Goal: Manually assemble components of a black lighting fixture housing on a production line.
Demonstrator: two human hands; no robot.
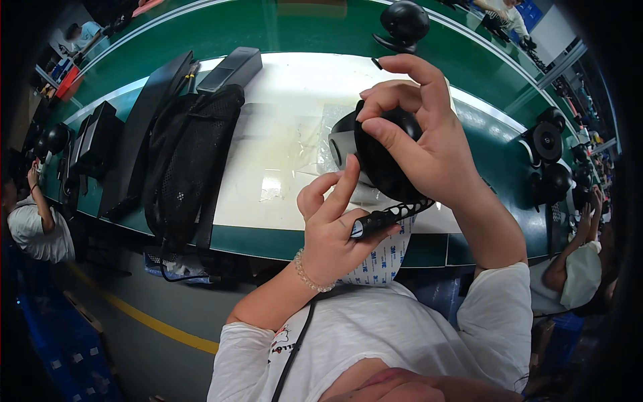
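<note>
A round black domed device (385, 161) with a grey inner part sits over the white mat in front of me. My right hand (435, 127) is closed at its upper rim, thumb and fingers pinched on the black edge. A small black piece (376, 63) shows at the raised index fingertip of that hand. My left hand (335, 228) is below, its index fingertip against the device's lower left side. Between its fingers lies a black strip with holes (395, 213). Below it hangs a white backing sheet with blue print (385, 261); what holds the sheet is hidden.
Left of the mat (268, 147) lie a black mesh bag (194, 161), a long black case (144, 141) and a grey box (234, 67). A round black device (404, 25) stands on the green belt beyond; several more are at right. People work on both sides.
</note>
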